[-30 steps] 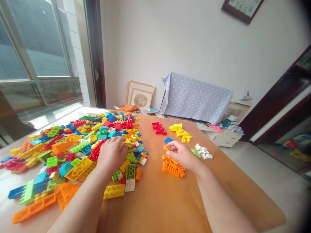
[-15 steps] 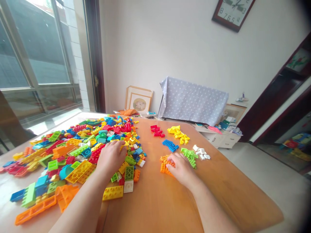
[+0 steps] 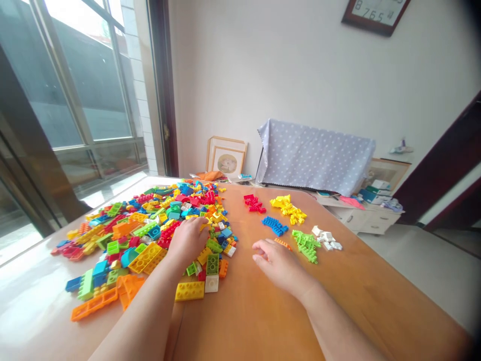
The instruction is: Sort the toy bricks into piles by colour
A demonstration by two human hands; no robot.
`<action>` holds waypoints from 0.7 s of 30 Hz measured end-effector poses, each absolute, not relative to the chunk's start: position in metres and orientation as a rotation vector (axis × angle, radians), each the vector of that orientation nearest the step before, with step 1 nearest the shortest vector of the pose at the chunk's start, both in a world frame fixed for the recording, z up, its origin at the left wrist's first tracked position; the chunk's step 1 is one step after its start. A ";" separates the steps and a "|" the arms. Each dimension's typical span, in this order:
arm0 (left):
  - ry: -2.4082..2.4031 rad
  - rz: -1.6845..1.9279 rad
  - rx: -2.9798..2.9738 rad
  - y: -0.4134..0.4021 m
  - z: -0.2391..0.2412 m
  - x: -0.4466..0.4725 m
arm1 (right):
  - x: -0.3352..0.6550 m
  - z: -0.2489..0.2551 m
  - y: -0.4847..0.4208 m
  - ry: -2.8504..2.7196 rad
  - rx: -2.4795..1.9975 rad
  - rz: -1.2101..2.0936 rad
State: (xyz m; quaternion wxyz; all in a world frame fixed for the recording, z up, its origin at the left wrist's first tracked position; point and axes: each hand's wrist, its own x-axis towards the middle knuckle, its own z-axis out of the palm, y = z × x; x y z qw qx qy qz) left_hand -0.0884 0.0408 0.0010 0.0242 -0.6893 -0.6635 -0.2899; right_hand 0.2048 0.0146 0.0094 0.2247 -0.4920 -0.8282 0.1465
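Note:
My left hand (image 3: 190, 240) rests on the near right edge of a big heap of mixed coloured bricks (image 3: 150, 230). Its fingers curl down into the bricks, and what they hold is hidden. My right hand (image 3: 276, 260) lies flat on the wooden table (image 3: 244, 316) with its fingers stretched out to the left. It covers most of a small orange pile, of which only a sliver (image 3: 282, 243) shows. Beyond it lie sorted piles: red (image 3: 254, 203), yellow (image 3: 288, 208), blue (image 3: 275, 225), green (image 3: 306, 243) and white (image 3: 326, 239).
A yellow brick (image 3: 190, 291) and a white one (image 3: 211, 284) lie loose near my left forearm. A large window (image 3: 75, 100) is on the left. Behind the table stand picture frames (image 3: 226, 158), something under a dotted cloth (image 3: 315, 155) and a low cabinet (image 3: 361, 213).
My right hand went from pinching an orange brick to lying flat, then slid left over the orange pile. My left hand stayed on the heap. The view shifted.

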 end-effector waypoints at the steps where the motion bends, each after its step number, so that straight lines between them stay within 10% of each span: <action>1: -2.049 -0.925 -2.126 0.041 0.001 -0.090 | 0.200 0.011 0.014 -2.302 -1.348 0.435; 21: -1.983 -0.928 -2.572 0.027 0.009 -0.085 | 0.142 -0.043 0.031 -2.015 -1.170 0.853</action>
